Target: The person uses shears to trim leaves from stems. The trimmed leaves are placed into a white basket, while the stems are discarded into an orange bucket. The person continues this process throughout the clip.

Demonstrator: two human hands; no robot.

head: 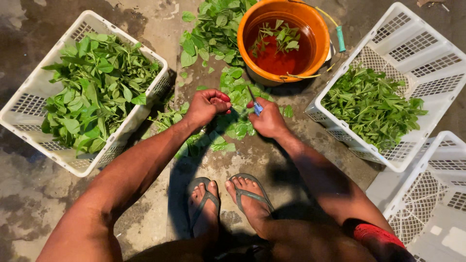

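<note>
On bare concrete floor (29, 204), squatting, feet in grey flip-flops (228, 194). Left to right:

Far left, white slotted crate (24, 111), full of leafy green stems (92, 87).

Left hand (206, 106) hovers low over loose leaf pile (233, 102) between the crates. Fingers curled tight into a near-fist; whether a stem is pinched inside, cannot tell — nothing green shows past the knuckles.

Right hand (267, 119) just beside it, fingers closed around a small blue-handled blade (256, 107), the tip pointing up and toward the left hand.

Behind the hands, orange bucket (284, 41) with reddish water and a few sprigs floating.

Right, second white crate (388, 145), partly filled with trimmed-looking greens (371, 104); a third crate (432, 204) at lower right.

Judgement on the cutting: keep blade edge angled away from the left fingertips, hold stems close to the cut point, work low over the pile so offcuts land together.
</note>
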